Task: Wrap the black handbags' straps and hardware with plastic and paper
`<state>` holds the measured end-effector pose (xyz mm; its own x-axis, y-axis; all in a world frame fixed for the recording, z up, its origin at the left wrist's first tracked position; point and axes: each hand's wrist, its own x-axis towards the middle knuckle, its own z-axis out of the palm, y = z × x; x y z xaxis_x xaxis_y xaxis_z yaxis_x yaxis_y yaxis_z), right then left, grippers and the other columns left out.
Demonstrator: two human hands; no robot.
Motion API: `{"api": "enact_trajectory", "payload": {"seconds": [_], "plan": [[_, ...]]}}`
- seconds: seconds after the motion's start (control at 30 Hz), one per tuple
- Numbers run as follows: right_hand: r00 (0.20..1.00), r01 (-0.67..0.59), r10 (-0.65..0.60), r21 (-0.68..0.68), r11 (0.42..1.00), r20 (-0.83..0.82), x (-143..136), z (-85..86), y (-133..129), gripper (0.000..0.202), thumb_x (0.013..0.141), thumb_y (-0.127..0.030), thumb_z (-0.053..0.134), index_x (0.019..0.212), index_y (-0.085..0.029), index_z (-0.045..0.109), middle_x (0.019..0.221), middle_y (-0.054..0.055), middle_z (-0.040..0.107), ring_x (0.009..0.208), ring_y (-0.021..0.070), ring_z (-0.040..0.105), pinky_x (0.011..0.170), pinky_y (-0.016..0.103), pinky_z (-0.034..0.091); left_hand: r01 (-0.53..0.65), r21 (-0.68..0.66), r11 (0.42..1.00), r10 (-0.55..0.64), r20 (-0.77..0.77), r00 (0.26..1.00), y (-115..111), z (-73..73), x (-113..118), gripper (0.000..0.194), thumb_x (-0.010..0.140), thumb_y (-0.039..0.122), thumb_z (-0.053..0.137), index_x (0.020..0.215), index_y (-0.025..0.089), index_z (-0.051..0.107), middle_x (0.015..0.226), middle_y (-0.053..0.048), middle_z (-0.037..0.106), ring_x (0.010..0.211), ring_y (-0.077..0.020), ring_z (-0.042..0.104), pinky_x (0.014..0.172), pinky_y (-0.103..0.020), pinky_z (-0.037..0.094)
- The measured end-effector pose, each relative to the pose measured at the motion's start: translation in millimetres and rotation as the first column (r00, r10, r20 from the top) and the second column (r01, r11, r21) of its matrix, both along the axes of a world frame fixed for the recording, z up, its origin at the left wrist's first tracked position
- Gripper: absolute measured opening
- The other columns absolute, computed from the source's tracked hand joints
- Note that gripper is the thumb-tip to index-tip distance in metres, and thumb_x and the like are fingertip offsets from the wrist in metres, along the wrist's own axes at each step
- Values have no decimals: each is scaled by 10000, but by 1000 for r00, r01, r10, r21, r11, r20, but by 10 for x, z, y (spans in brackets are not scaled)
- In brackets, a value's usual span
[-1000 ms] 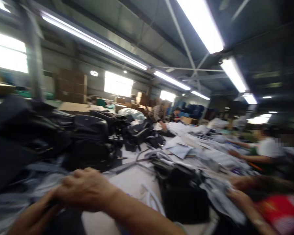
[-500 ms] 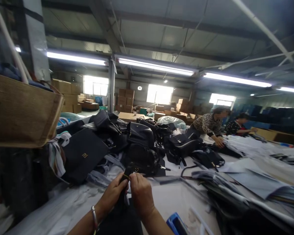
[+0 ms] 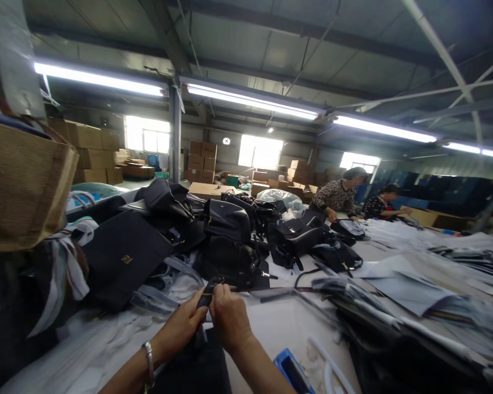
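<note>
My left hand (image 3: 184, 322), with a silver bracelet on the wrist, grips a narrow black strap-like piece (image 3: 206, 296) with a thin yellow line along it. Close against it on the right, my right hand (image 3: 230, 317) has its fingers pinched at the piece's other end; the exact grip is hidden behind the knuckles. Below both hands lies flat black material (image 3: 203, 368); whether it joins the held piece I cannot tell. Just beyond the fingertips sits a black bag (image 3: 230, 261).
Several black bags (image 3: 225, 219) are heaped ahead, a black flap with a gold emblem (image 3: 127, 246) at left. A tan woven bag (image 3: 24, 186) hangs far left. A blue device (image 3: 291, 372) lies near my right forearm. Two co-workers (image 3: 337, 196) work at the far right.
The view has swung slightly right. The held piece now shows more of its black surface and yellow line between my hands. A co-worker's hands have shifted over the bags.
</note>
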<state>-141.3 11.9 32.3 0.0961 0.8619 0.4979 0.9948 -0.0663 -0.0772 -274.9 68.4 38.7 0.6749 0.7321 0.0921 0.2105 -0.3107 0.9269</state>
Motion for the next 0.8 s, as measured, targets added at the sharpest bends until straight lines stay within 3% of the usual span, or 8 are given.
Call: {"api": "enact_trajectory", "payload": {"seconds": [0.13,0.27,0.43,0.57,0.7,0.77,0.8], "plan": [[995,55,-53,19,998,-82,83,-47,29,45,897,-124,512,912,-165,522,863,75,623,686,204,642,544,267,434,31,5,1000,-30,-55,998,-30,33,10,590,845,361,456,1385,125,427,681,4,607,606,-191,556,598,-281,441],[983,93,-85,42,995,-163,211,-72,65,58,900,-105,494,908,-158,518,876,76,619,712,197,645,584,259,433,74,6,997,-73,-73,995,-15,-26,40,514,856,351,436,1321,134,469,691,10,588,576,-166,540,550,-260,423],[958,71,-44,85,994,-283,371,-78,84,96,895,-100,447,900,-164,519,879,72,610,762,201,643,661,283,456,184,-97,978,-189,-51,981,77,-32,57,503,847,307,462,1324,146,466,625,42,528,535,-144,504,523,-247,387],[915,1,47,119,993,-400,453,-73,52,105,899,-116,420,867,-180,497,876,55,619,794,182,652,686,270,478,336,-272,902,-345,14,938,225,62,-35,534,821,321,549,1329,170,485,652,39,537,557,-132,500,564,-241,386],[838,-105,141,98,990,-527,491,-62,17,118,911,-127,391,850,-197,464,708,-23,630,536,95,624,497,173,441,472,-367,801,-479,81,874,378,139,-151,539,819,332,583,1333,188,510,662,25,555,567,-126,499,590,-241,396],[814,-125,155,93,988,-560,513,-62,7,117,891,-108,408,853,-200,470,639,-49,623,501,86,613,478,157,428,496,-343,798,-518,32,855,409,141,-142,523,817,332,573,1323,206,534,645,21,569,558,-137,516,573,-242,418],[811,-119,152,95,988,-565,531,-68,4,120,871,-94,427,845,-200,477,630,-50,624,524,90,620,497,159,434,491,-284,824,-519,-30,854,407,130,-116,514,816,327,563,1319,223,547,659,12,597,563,-150,539,564,-244,435]]}}
